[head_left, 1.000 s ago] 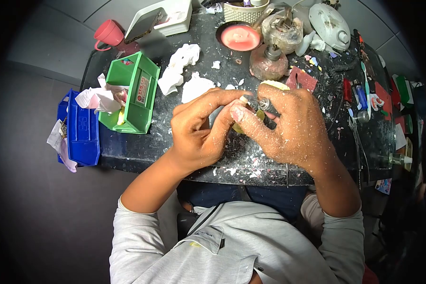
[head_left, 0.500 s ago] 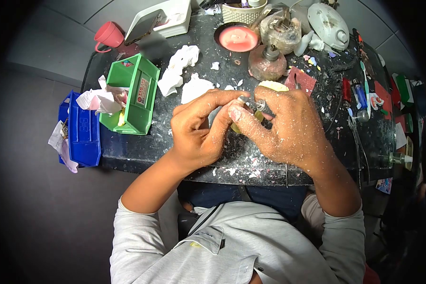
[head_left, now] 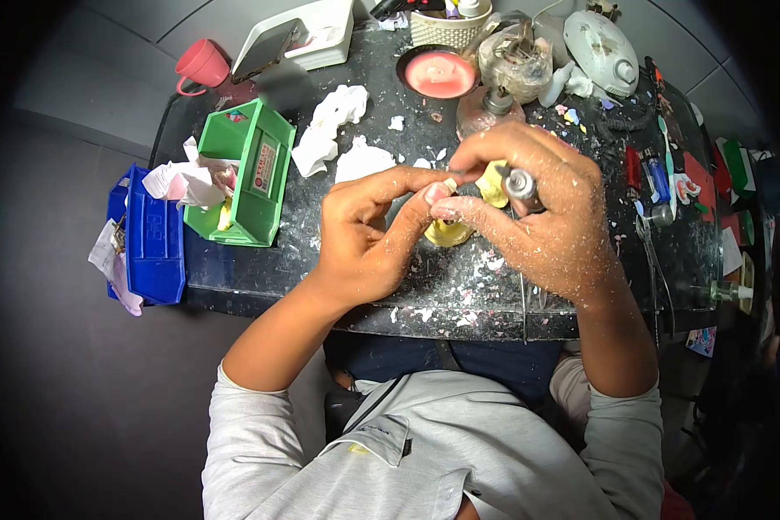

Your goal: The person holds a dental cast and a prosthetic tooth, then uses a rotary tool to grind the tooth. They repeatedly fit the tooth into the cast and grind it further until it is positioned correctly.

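My left hand pinches a small pale piece between thumb and forefinger; its exact shape is mostly hidden by the fingertips. Across from it, my dust-covered right hand has a metal handpiece tucked in its curled fingers, and its thumb and forefinger reach to the same pale piece. Below the fingertips lies a yellow dental cast, partly covered by the hands. A second yellow cast shows behind the right fingers.
White and pink shavings cover the black table. A green bin and a blue bin stand left. Behind are crumpled tissue, a bowl of pink material and a glass burner. Metal tools lie right.
My right hand has raised and turned, swinging the handpiece back from the pale piece into the palm. Its forefinger now reaches over to the piece. My left hand has barely shifted.
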### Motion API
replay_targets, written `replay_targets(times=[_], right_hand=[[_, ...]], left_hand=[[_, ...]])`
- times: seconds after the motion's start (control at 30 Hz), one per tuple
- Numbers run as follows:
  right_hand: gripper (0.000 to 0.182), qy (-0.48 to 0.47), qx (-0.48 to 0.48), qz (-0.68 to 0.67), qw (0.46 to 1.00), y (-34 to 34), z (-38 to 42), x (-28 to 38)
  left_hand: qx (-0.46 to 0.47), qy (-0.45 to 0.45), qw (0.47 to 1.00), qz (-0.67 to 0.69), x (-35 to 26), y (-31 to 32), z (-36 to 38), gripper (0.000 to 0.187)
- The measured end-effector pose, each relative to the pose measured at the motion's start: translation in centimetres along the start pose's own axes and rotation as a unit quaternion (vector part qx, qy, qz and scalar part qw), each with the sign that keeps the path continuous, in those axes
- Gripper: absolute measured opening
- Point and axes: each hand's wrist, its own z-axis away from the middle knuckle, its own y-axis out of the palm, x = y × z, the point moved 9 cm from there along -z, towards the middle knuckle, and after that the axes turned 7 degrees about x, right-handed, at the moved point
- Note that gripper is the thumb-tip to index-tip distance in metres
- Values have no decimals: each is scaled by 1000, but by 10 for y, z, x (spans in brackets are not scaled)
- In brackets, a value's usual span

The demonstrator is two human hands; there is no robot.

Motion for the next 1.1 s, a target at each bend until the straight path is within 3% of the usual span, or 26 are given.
replay_targets(times=[0.17, 0.3, 0.37, 0.4, 0.43, 0.5, 0.53, 0.63, 0.7, 0.77, 0.93, 1.0, 1.1], right_hand=[[16, -10, 58, 21, 998, 6, 4, -4], [14, -33, 46, 43, 997, 2, 5, -4], [14, -7, 51, 50, 997, -2, 4, -4], [13, 19, 57, 57, 997, -4, 4, -7], [13, 20, 56, 58, 997, -5, 4, -8], [13, 35, 43, 44, 997, -12, 3, -15], [13, 35, 44, 44, 997, -14, 4, -15], [12, 85, 98, 0, 992, -10, 5, -24], [12, 84, 108, -13, 990, -6, 7, -25], [12, 82, 119, -27, 989, -2, 8, -27], [17, 96, 116, -69, 986, 0, 5, -28], [18, 91, 112, -50, 988, -1, 5, -27], [18, 97, 115, -40, 988, -4, 4, -25]], left_hand=[[55, -90, 991, 80, 14, 5, 0, 22], [82, -88, 983, 137, 9, 10, -3, 24], [78, -107, 990, 52, 3, 8, -5, 32], [100, -23, 988, -116, -9, 7, -9, 45], [162, 21, 954, -252, -16, 17, -8, 55], [244, 78, 869, -424, -14, 40, -1, 52], [257, 64, 861, -435, -7, 42, 0, 40], [230, 33, 896, -380, -2, 28, -5, 29], [203, 58, 904, -371, -11, 26, -9, 26], [145, 53, 955, -254, -15, 16, -13, 27], [122, 90, 948, -279, -19, 17, -12, 30], [125, 127, 938, -298, -23, 19, -11, 45], [123, 146, 933, -304, -26, 19, -10, 49]])
